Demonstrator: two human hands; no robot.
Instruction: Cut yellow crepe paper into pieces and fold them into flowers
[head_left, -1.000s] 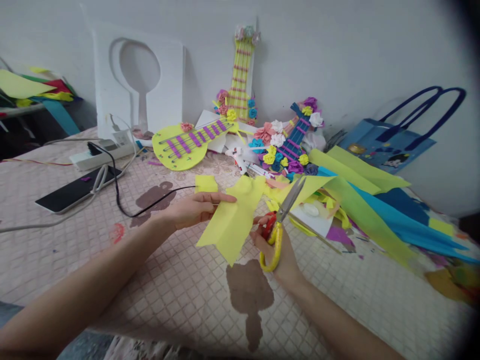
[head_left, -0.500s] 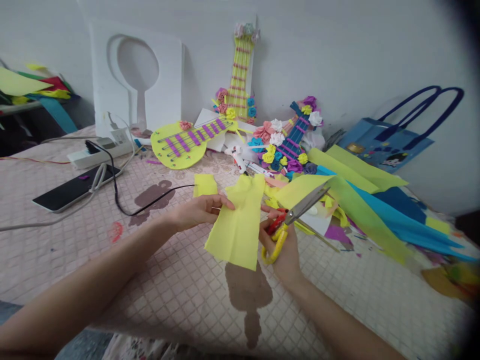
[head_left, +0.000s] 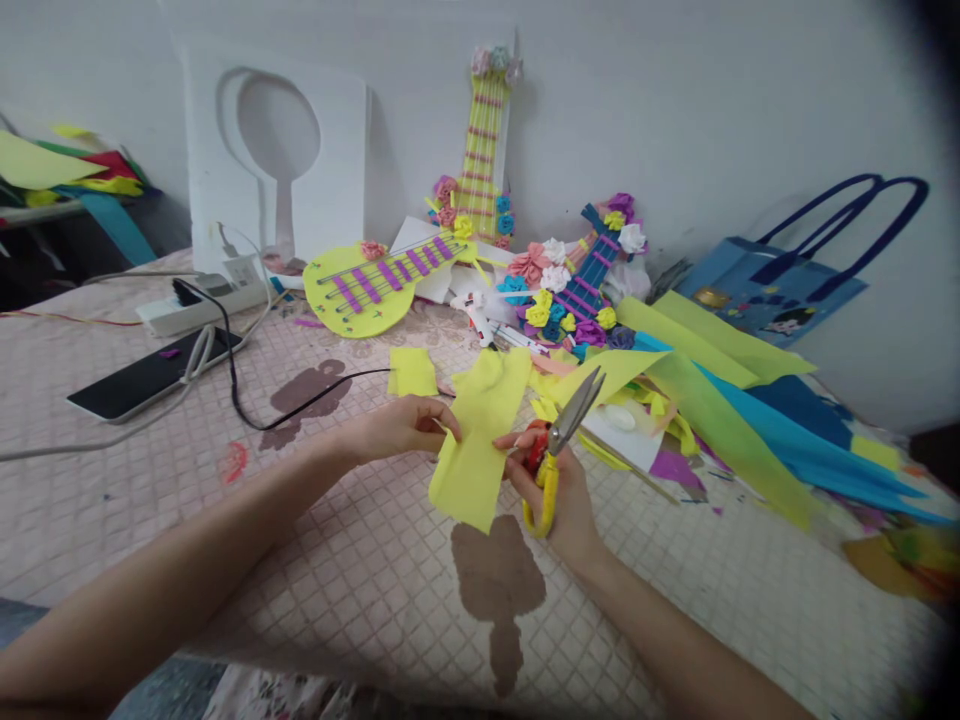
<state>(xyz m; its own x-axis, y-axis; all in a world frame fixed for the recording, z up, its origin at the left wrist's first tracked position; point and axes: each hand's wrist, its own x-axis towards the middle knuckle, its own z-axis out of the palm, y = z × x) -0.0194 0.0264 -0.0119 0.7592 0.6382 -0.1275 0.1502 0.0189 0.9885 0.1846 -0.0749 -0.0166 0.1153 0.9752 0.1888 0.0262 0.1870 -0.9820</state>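
A strip of yellow crepe paper (head_left: pixel 474 465) hangs between my hands above the table, slightly bent. The thumb and fingers of my left hand (head_left: pixel 412 428) pinch its left edge. My right hand (head_left: pixel 566 500) is closed around the handles of a pair of scissors (head_left: pixel 556 440), red and yellow, with the blades pointing up and to the right. The fingertips of that same hand touch the paper's right edge. Beyond my left hand lies a small yellow paper square (head_left: pixel 412 371), flat on the tablecloth.
A glue gun (head_left: pixel 474 312) stands behind the paper. Farther back are a yellow paper guitar (head_left: pixel 360 290) and a flowered blue one (head_left: pixel 589 280). Paper sheets and scraps (head_left: pixel 720 430) cover the right side, near a blue bag (head_left: pixel 757 285). A phone (head_left: pixel 150 375) and power strip (head_left: pixel 199 300) lie left.
The strip has narrowed in view and bent between my hands. My right hand has moved a little left with the scissors, whose blades now point more steeply upward.
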